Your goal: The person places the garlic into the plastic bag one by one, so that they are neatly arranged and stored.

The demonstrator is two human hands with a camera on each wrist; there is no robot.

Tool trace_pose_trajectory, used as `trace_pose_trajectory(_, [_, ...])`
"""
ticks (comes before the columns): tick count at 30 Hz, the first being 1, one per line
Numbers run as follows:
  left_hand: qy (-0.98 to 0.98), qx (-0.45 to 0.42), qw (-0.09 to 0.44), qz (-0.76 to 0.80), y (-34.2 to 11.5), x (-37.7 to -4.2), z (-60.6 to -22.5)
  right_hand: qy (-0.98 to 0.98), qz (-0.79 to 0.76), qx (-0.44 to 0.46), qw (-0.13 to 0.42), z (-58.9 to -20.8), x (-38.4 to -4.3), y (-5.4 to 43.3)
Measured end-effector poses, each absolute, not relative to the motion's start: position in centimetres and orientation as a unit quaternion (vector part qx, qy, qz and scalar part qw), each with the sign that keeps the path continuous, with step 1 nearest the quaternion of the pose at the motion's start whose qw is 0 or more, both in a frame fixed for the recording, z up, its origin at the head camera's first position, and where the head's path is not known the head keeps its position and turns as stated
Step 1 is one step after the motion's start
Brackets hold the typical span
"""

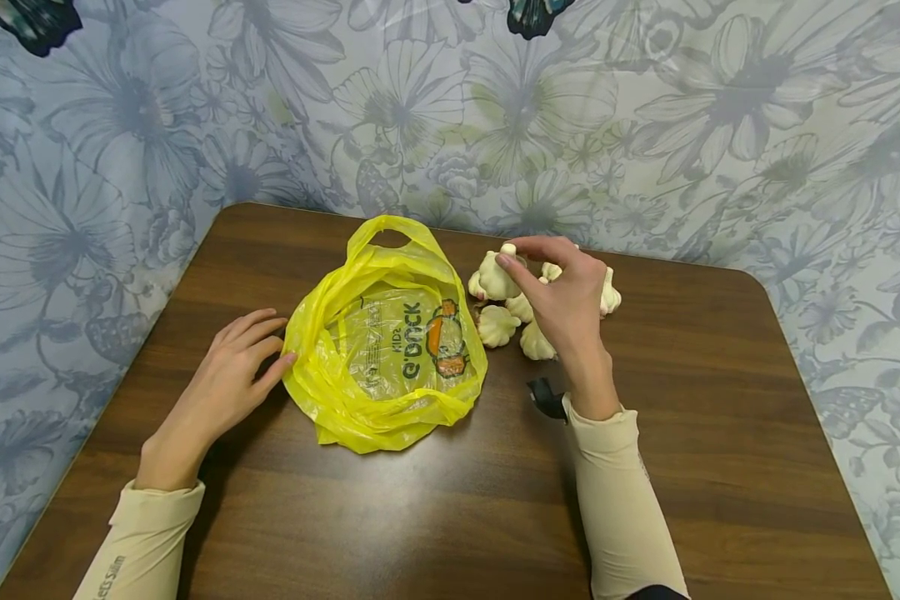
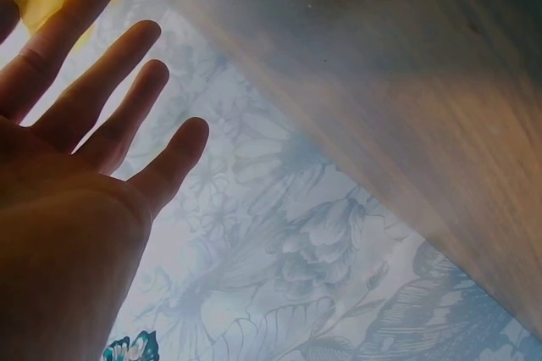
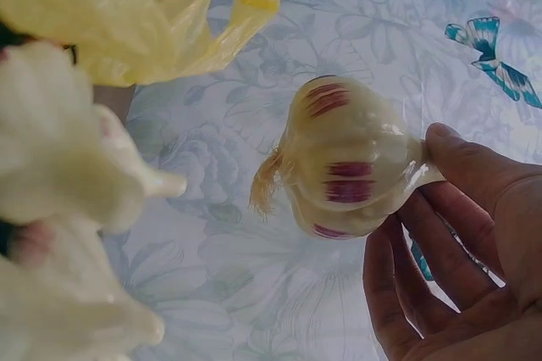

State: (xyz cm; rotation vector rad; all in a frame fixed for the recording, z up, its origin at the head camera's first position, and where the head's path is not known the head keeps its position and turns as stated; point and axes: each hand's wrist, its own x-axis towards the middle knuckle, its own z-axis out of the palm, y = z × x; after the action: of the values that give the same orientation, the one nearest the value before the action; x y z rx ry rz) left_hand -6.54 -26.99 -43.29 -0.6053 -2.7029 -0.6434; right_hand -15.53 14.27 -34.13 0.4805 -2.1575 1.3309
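My right hand [image 1: 570, 292] pinches a garlic bulb [image 3: 347, 162] by its stem between thumb and fingers. Purple streaks mark its cream skin, and dry roots stick out at its base. Several more garlic bulbs [image 1: 497, 326] lie under and around that hand, partly hidden by it. To their left sits a yellow plastic bag [image 1: 307, 387], its mouth spread wide and a printed cartoon showing inside. Beside the bag's left edge is my left hand [image 1: 228, 367], fingers extended and apart, thumb tip at the plastic. In the left wrist view, the palm holds nothing.
A dark brown wooden table [image 1: 720, 417] with rounded far corners carries everything. Close behind its far edge rises a wall [image 1: 420, 108] with flower and butterfly patterns. A black strap end [image 1: 546, 398] juts out by my right wrist.
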Motion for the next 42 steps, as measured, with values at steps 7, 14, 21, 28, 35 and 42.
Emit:
trace_pose_trajectory(7, [-0.938,-0.214,0.153,-0.224,-27.1,-6.6,-43.5,-0.798,0.506,0.185,0.271,-33.9,-16.0,12.8])
trace_pose_trajectory(14, [-0.939,-0.215,0.149,-0.222,-27.1,-6.7,-43.3,-0.797,0.514,0.186,0.258,-34.1,-16.2,11.5])
trace_pose_trajectory(21, [-0.938,-0.22,0.151,-0.221,-27.1,-6.8,-43.4,-0.803,0.51,0.202,0.233,-34.2,-16.6,9.7])
trace_pose_trajectory(28, [-0.938,-0.22,0.15,-0.223,-27.0,-6.7,-43.4,-0.824,0.483,0.208,0.212,-34.5,-17.0,8.2])
trace_pose_trajectory(35, [-0.939,-0.218,0.149,-0.222,-27.0,-6.7,-43.4,-0.824,0.489,0.21,0.195,-34.9,-17.4,7.1])
trace_pose_trajectory(42, [-0.939,-0.217,0.146,-0.224,-27.0,-6.7,-43.5,-0.825,0.485,0.221,0.186,-35.2,-17.7,5.7])
